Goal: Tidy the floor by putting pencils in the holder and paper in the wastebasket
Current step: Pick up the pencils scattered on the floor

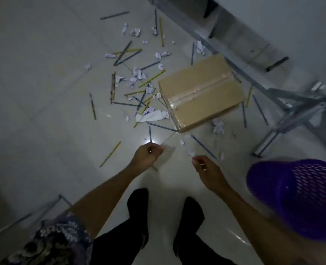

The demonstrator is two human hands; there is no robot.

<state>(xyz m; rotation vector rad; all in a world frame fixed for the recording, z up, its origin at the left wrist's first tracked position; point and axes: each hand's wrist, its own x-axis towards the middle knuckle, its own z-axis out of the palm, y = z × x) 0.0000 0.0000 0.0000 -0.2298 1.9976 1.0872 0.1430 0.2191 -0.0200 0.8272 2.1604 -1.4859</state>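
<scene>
Standing on a pale tile floor (43,96), a person looks down at both bare arms stretched forward. The cardboard box (200,92) is plain brown with clear tape along its seam. The picture is dim and a bit blurred.

The left hand (148,155) is curled into a fist round a held pencil (154,168), whose short end pokes out below the fist. A blue pencil (150,134) lies on the floor just beyond the knuckles. The right hand (206,169) has its fingers curled with thumb and forefinger close together. Cannot tell whether it pinches anything, too small and dark.

Loose pencils (110,154), yellow and blue-grey, lie scattered from near the hands up to the far tiles, thickest left of the box. Crumpled paper (150,116) lies mixed in with them, with another wad (218,127) right of the box. A long blue one (204,148) lies just beyond the right hand.

The purple mesh wastebasket (292,197) sits low right, close to the right forearm.

Grey metal legs (267,141) fence in the right side behind the box. Open tile spreads to the left and around the dark trouser legs (137,207). A patterned sleeve (58,241) shows at lower left.
</scene>
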